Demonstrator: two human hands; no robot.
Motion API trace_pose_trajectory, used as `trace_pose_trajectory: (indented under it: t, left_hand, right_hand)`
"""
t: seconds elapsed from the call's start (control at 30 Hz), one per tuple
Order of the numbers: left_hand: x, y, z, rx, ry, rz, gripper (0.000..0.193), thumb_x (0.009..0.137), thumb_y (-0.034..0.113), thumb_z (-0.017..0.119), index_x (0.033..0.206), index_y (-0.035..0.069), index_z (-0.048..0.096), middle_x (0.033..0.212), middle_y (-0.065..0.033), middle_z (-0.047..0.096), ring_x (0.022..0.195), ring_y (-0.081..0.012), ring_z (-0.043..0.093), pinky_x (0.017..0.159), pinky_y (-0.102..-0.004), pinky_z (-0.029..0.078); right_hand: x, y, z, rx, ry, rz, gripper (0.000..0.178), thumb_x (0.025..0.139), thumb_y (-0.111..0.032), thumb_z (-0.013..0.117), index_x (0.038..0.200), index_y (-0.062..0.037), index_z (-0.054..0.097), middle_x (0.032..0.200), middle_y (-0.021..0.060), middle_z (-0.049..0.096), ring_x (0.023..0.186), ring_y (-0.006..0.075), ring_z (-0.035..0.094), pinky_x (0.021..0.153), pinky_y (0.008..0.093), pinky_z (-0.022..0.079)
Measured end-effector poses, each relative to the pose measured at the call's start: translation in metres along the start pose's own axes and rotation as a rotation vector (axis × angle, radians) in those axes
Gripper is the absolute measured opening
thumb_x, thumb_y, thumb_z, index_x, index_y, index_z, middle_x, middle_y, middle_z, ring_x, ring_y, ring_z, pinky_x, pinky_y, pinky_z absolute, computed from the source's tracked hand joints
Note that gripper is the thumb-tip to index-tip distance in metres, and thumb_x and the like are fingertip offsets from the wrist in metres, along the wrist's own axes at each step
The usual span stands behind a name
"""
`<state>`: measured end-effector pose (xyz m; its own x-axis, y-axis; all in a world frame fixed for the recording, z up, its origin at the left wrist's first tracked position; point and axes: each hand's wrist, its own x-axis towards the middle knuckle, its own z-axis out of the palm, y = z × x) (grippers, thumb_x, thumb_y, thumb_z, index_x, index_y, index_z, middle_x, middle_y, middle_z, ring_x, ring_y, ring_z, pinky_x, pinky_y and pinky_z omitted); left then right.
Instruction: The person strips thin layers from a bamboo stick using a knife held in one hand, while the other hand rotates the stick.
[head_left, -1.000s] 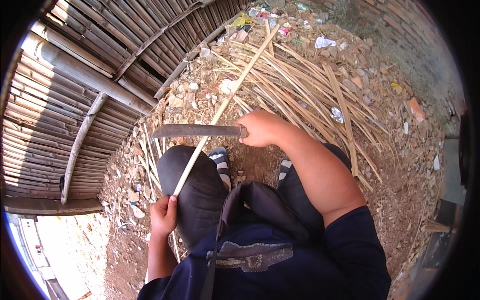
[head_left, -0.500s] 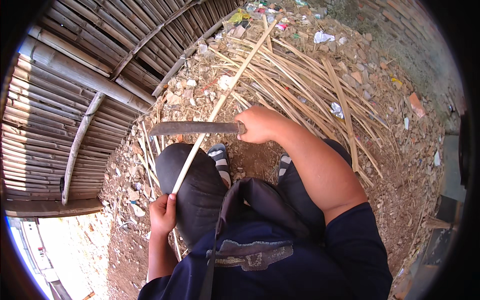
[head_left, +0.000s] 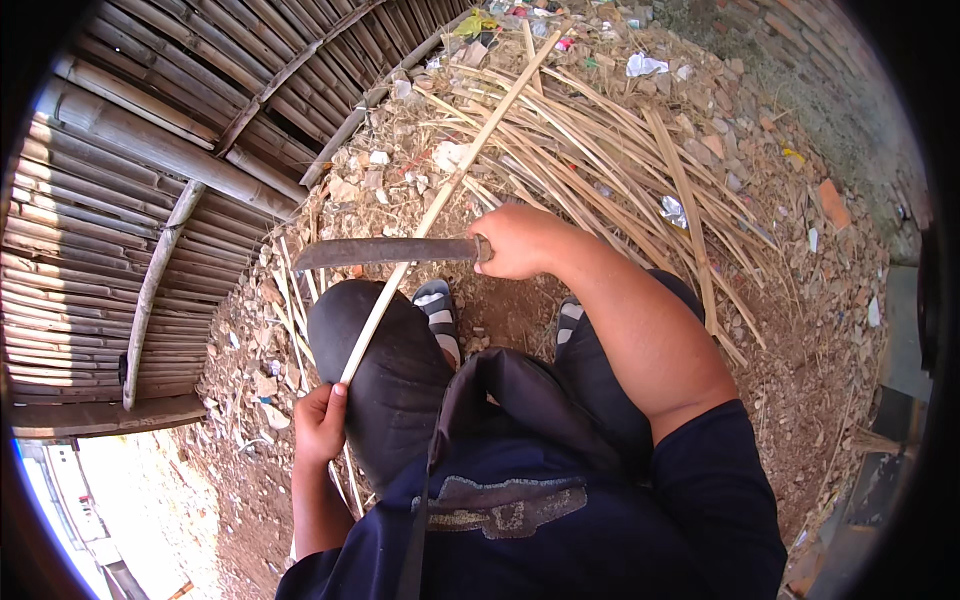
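Note:
A long pale bamboo strip (head_left: 436,207) slants from beside my left knee up and away to the right. Its near end is pinched in my left hand (head_left: 321,424), thumb on top. My right hand (head_left: 513,243) is closed round the handle of a machete (head_left: 385,252); most of that handle is hidden by the fingers. The dark, worn blade lies level across the strip, just beyond my left knee, its tip pointing left. Blade and strip cross and seem to touch.
A loose heap of split bamboo strips (head_left: 610,180) covers the stony ground ahead. A bamboo-pole wall (head_left: 110,250) rises at the left. Several thin strips (head_left: 292,300) lie beside my left knee. Rubble, litter and a brick piece (head_left: 832,205) lie to the right.
Blade and right hand have shifted very slightly left and up in the picture. My left hand, still on the strip, sits a touch further left. Both grips look the same.

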<state>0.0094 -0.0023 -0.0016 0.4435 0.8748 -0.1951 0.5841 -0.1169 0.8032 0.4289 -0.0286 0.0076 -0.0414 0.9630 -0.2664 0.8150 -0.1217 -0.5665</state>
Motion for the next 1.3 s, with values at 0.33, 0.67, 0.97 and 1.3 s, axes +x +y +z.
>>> trace_pose_trajectory:
  t: [0.33, 0.67, 0.97, 1.3]
  left_hand:
    - [-0.004, -0.001, 0.010, 0.040, 0.095, 0.076, 0.046, 0.107, 0.022, 0.060, 0.067, 0.002, 0.048, 0.057, 0.0042, 0.044, 0.057, -0.0058, 0.035, 0.050, -0.0302, 0.030]
    - [-0.005, 0.003, 0.010, 0.244, 0.174, 0.090, 0.046, 0.103, 0.026, 0.065, 0.067, 0.001, 0.053, 0.052, -0.0060, 0.045, 0.050, -0.0117, 0.038, 0.048, -0.0357, 0.034]
    - [-0.009, 0.016, 0.009, 0.276, 0.157, 0.072, 0.048, 0.102, 0.031, 0.066, 0.068, 0.000, 0.054, 0.052, -0.0112, 0.047, 0.049, -0.0167, 0.040, 0.048, -0.0379, 0.035]
    - [-0.004, 0.007, 0.009, 0.252, 0.162, 0.089, 0.050, 0.102, 0.033, 0.067, 0.066, 0.000, 0.054, 0.050, -0.0104, 0.048, 0.048, -0.0166, 0.040, 0.047, -0.0384, 0.035]
  right_hand:
    - [-0.006, -0.017, -0.007, -0.108, 0.146, -0.012, 0.027, 0.082, -0.022, 0.072, 0.107, -0.0102, 0.073, 0.096, 0.0162, 0.074, 0.095, 0.0364, 0.072, 0.084, 0.0482, 0.058]
    - [-0.018, -0.038, -0.005, -0.126, 0.078, 0.045, 0.028, 0.084, -0.024, 0.073, 0.111, -0.0141, 0.073, 0.097, 0.0164, 0.074, 0.099, 0.0369, 0.071, 0.086, 0.0489, 0.057]
    - [-0.004, -0.026, -0.010, -0.069, 0.001, 0.169, 0.036, 0.086, -0.023, 0.070, 0.120, -0.0127, 0.071, 0.115, 0.0147, 0.073, 0.110, 0.0350, 0.069, 0.093, 0.0475, 0.056]
    - [-0.025, -0.012, -0.019, -0.077, 0.243, -0.076, 0.030, 0.083, -0.036, 0.079, 0.098, -0.0124, 0.071, 0.077, 0.0145, 0.069, 0.080, 0.0376, 0.070, 0.070, 0.0498, 0.053]
